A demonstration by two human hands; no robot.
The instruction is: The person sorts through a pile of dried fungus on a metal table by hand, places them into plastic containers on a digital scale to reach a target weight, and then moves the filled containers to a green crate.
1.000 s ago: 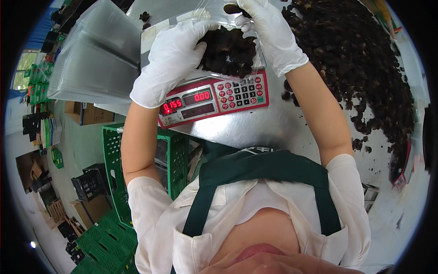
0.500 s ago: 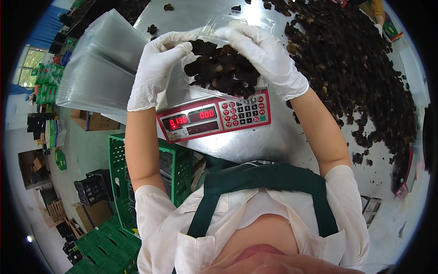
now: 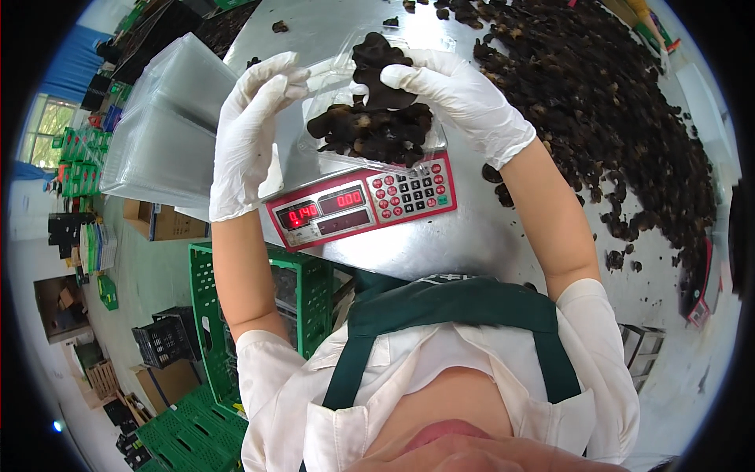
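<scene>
Your right hand (image 3: pixel 456 94) pinches a big piece of black wood-ear fungus (image 3: pixel 377 67) above the clear plastic tray (image 3: pixel 330 86), which sits on the red digital scale (image 3: pixel 362 200) on the steel table (image 3: pixel 487 236). Your left hand (image 3: pixel 248 134) is flat & open, fingers together, against the tray's left wall w/ nothing gripped.

Risks, as I judge them:
- The tray is already heaped. Drop that piece on top and it may roll off the pile onto the scale keys or table, so the wt reads wrong.
- Your left palm on the tray wall can load the pan; any press skews the reading. Take it off before you read the display.
- The tray looks thin & light. A nudge from either glove could slide it off the platform edge toward you.
- The loose fungus heap (image 3: pixel 613 102) lies just right of the scale; your forearm could sweep bits across.
</scene>
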